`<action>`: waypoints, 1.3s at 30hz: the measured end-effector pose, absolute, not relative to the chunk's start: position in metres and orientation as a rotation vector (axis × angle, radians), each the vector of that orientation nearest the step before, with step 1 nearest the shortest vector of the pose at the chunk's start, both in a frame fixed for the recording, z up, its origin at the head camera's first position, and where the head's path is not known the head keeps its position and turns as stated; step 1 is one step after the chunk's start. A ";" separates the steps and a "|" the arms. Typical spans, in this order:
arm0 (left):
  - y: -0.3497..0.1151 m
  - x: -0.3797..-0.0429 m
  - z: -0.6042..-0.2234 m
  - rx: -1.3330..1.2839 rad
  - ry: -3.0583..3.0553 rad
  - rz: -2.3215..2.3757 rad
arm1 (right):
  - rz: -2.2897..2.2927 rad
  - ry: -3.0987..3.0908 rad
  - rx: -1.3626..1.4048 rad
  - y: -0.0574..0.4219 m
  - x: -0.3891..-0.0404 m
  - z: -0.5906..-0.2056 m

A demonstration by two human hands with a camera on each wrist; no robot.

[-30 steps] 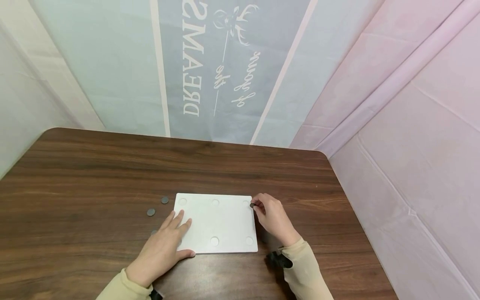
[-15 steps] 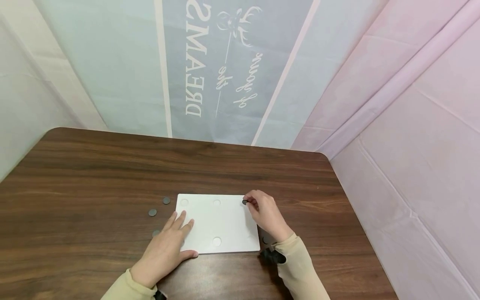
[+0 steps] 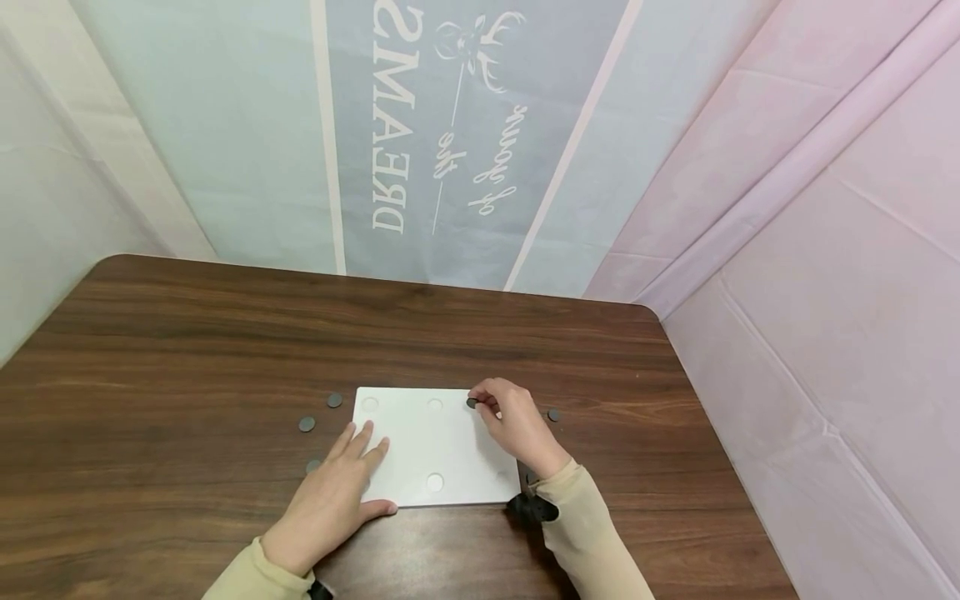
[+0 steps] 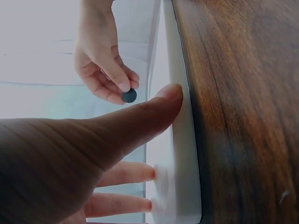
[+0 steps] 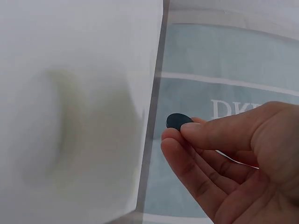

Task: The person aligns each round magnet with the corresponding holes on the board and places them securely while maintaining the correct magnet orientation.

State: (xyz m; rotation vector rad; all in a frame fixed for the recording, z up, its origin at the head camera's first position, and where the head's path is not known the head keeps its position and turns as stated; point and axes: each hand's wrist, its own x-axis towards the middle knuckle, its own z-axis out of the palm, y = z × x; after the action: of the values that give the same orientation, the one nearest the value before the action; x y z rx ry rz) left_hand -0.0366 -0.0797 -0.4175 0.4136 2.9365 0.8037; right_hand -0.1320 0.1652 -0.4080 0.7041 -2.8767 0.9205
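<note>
A white rectangular board [image 3: 420, 446] with shallow round recesses lies flat on the table. My left hand [image 3: 322, 500] rests on its left end, fingers spread and fairly straight, the thumb along the near edge. Between thumb and fingertips my right hand [image 3: 519, 425] pinches a small dark round disc [image 5: 177, 121]. It holds the disc above the board's far right part, apart from the surface in the left wrist view. One recess [image 3: 435, 482] shows at the near middle, another [image 3: 371, 404] at the far left corner. The right hand hides the far right corner.
Left of the board lie more dark discs, one [image 3: 334, 400] near its far corner, one [image 3: 307, 424] farther out and one partly behind the left hand. Another disc [image 3: 553, 414] lies to the right. The brown wooden table [image 3: 225, 333] ends at a fabric backdrop [image 3: 262, 167].
My right hand has moved left with the pinched disc, from the board's right edge to over its far right part, uncovering a disc on the table. The left hand stays on the board.
</note>
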 end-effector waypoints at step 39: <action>-0.082 -0.038 -0.420 0.433 2.961 0.797 | 0.963 -2.907 0.804 0.132 -0.138 -0.409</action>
State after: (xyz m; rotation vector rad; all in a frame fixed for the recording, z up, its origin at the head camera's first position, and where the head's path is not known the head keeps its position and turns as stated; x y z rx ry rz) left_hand -0.0377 -0.0824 -0.4199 0.4329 2.9606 0.7966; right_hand -0.1382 0.1320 -0.4093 0.8043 -2.9067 0.9633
